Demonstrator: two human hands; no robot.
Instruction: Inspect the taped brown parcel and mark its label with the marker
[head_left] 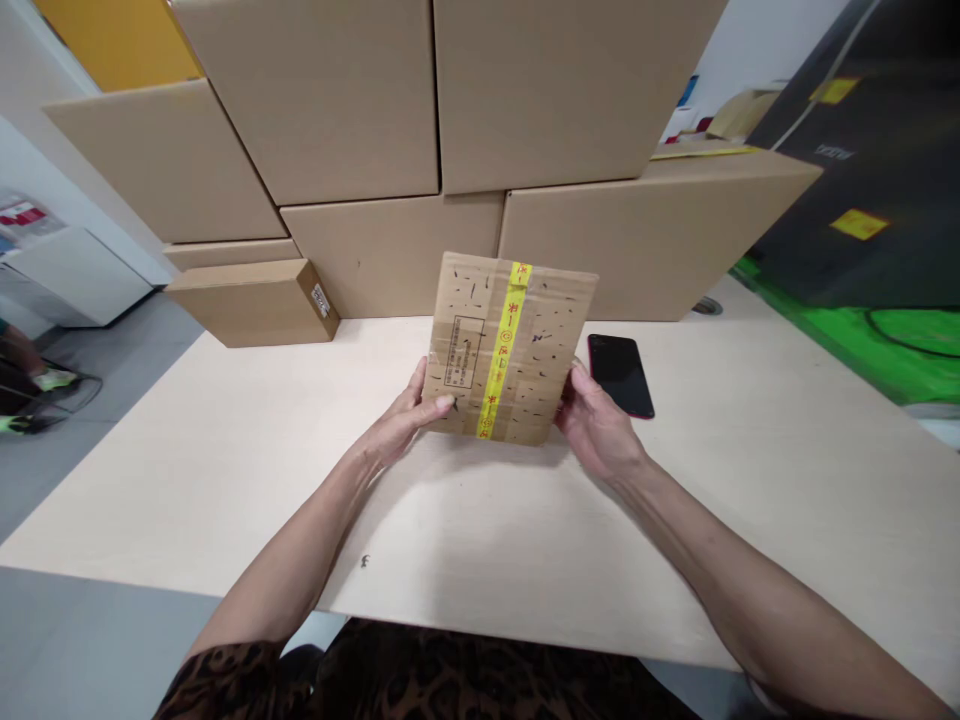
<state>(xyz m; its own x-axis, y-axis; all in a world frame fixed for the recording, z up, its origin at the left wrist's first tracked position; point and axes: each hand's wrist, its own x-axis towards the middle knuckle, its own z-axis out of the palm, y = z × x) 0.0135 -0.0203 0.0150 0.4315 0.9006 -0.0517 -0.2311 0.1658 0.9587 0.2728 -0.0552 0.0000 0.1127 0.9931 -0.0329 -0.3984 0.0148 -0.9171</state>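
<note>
A cardboard box (551, 350), with a strip of yellow printed tape down its face and many short dark marks, is held tilted up above the table. My left hand (409, 415) grips its lower left edge, thumb on the front face. On the opposite side, my right hand (600, 420) closes around the lower right edge, its fingers partly hidden behind the box. A black printed rectangle of text shows on the left of the face. Just right of my right hand lies a dark phone (621, 376) with a red edge.
Large cardboard boxes (352, 100) are stacked along the back of the pale table (465, 560). A smaller flat carton (247, 300) stands at the back left. Right of the table are a large black object (862, 160) and a green surface (817, 340). Part of a person's leg (22, 360) shows far left.
</note>
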